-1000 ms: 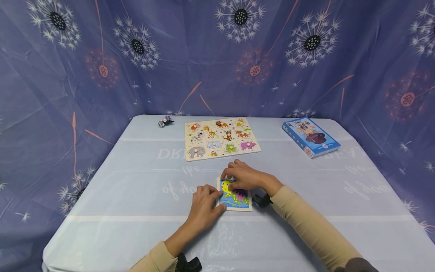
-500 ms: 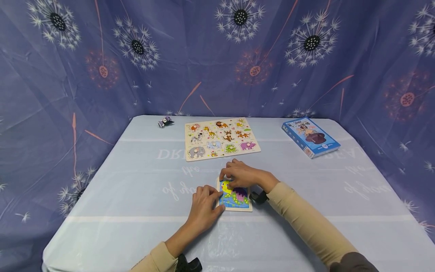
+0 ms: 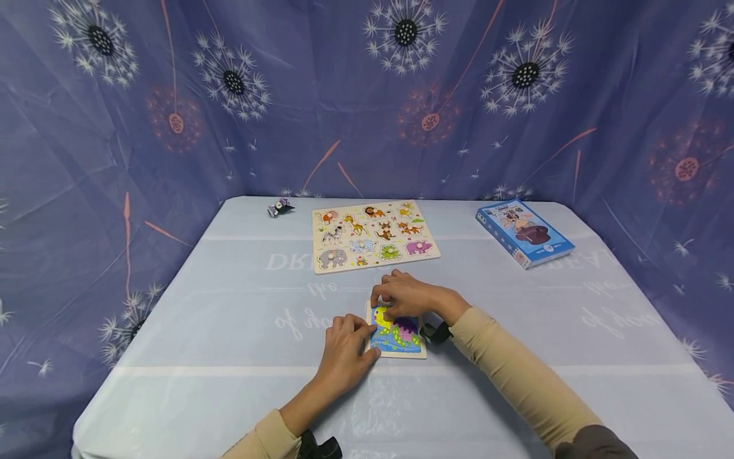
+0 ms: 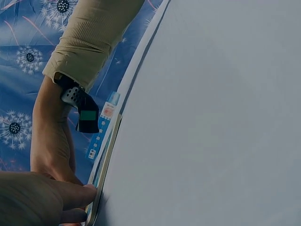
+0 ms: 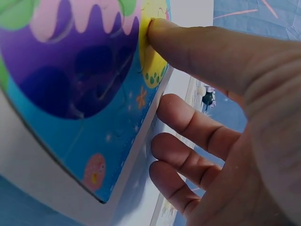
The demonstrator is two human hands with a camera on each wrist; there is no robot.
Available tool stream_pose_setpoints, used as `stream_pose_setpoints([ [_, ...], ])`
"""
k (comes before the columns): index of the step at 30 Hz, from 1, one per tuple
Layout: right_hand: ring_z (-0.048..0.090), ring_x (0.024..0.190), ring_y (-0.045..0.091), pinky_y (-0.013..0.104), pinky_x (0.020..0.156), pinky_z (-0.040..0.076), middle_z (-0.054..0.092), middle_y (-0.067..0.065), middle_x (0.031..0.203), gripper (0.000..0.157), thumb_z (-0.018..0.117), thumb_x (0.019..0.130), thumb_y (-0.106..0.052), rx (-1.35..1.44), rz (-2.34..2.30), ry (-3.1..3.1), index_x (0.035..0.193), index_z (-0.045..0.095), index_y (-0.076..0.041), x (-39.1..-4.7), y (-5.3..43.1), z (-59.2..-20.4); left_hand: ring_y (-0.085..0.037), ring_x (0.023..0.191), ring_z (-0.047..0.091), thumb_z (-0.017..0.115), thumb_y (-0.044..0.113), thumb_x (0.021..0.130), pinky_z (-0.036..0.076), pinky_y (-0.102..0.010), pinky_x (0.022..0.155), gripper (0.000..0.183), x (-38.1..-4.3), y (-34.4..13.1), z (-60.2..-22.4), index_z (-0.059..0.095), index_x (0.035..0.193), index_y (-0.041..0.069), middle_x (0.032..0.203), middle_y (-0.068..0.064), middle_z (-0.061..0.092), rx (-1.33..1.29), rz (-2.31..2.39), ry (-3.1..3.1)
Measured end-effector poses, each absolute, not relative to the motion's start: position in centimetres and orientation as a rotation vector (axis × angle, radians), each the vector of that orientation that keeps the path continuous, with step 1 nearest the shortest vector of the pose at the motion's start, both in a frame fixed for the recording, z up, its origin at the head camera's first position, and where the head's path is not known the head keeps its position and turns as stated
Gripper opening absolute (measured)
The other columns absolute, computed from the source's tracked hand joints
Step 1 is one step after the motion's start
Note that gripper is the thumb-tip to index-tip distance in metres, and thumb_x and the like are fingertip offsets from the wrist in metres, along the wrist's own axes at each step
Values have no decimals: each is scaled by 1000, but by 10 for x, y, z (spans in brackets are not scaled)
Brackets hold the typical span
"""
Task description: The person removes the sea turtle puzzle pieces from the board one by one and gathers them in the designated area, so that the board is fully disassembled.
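Note:
A small jigsaw puzzle (image 3: 406, 341) with a yellow-headed, purple-backed cartoon animal on blue lies flat on the table in a pale frame. My left hand (image 3: 344, 347) steadies its left side, thumb and forefinger extended onto the frame's edge. From the far side my right hand (image 3: 410, 298) reaches over the puzzle's upper part and grips it there. In the right wrist view, the thumb (image 5: 164, 35) presses on the yellow head, while curled fingers (image 5: 176, 113) sit beyond the frame's far edge. That thumb hides the right forefinger.
Behind the puzzle lies a wooden animal peg board (image 3: 375, 234). A blue box (image 3: 524, 231) stands at the back right, and a small dark-and-purple toy (image 3: 280, 207) at the back left. A dandelion-print cloth (image 3: 344, 95) hangs behind the pale table (image 3: 229, 382).
My right hand has shifted slightly left over the puzzle's upper part, its thumb staying on the yellow head. The left hand and the puzzle stay in place.

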State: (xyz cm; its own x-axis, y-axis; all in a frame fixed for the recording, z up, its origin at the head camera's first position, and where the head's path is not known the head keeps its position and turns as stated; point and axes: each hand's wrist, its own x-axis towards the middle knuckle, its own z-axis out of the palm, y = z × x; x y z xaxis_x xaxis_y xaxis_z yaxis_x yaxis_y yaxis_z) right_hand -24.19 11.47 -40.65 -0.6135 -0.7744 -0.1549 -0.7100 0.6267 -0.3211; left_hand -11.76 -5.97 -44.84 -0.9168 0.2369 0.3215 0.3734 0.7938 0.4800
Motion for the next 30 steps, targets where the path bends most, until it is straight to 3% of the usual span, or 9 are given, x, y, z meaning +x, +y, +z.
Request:
stream_pose_setpoints([
  [18, 39, 87, 14, 30, 77, 32, 56, -3, 93, 26, 72, 82, -28, -1206, -284, 2580, 107, 64, -28, -242, 113, -405, -20, 96, 42, 76, 24, 75, 32, -37, 79, 38, -116, -60, -447, 70, 110, 9, 103, -2, 54, -479, -796, -2742],
  [30, 39, 88, 15, 31, 79, 32, 54, -2, 94, 32, 73, 78, -23, -1202, -319, 2521, 105, 57, -26, -247, 110, -406, -20, 97, 42, 76, 23, 74, 32, -37, 80, 39, -116, -59, -447, 70, 110, 8, 103, -2, 54, -472, -801, -2741],
])
